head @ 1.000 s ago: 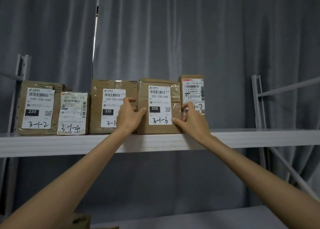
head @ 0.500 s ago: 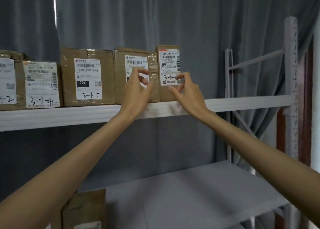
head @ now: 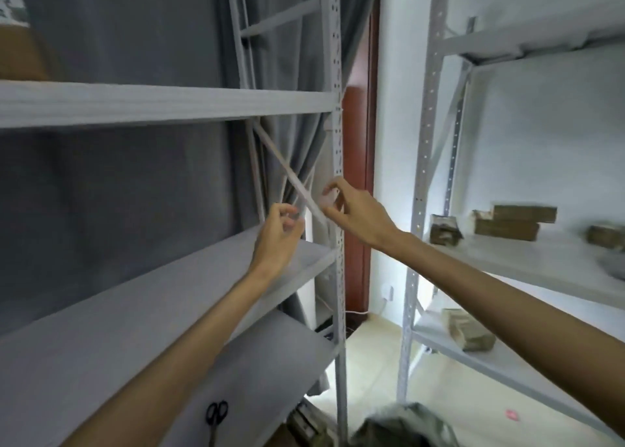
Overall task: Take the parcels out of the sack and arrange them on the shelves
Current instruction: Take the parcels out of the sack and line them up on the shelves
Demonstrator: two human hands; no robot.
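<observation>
The view has swung right and down since half a second ago: the row of labelled parcels has slid out of frame, leaving only the corner of one box (head: 18, 45) on the top shelf (head: 162, 103) at far left, and both hands have dropped away from the parcels they were touching. The left hand (head: 275, 240) now hangs in the air above the middle shelf (head: 169, 297), arm stretched forward, fingers loosely curled with thumb and forefinger close together, holding nothing. The right hand (head: 355, 211) reaches in from the right just above and beside it, wrist slightly higher, fingers likewise half-curled and empty; it overlaps the rack's diagonal brace (head: 287, 172), though motion blur makes it impossible to tell whether it touches the metal. The two hands are near each other but apart. Below the middle shelf, a pair of black scissors (head: 216, 412) lies on a lower shelf. Right of the rack's upright (head: 338, 142), a second rack (head: 419, 176) carries several brown parcels (head: 507, 221) on its shelves. A dark, crumpled sack (head: 406, 426) sits at the bottom edge, below the right forearm.
</observation>
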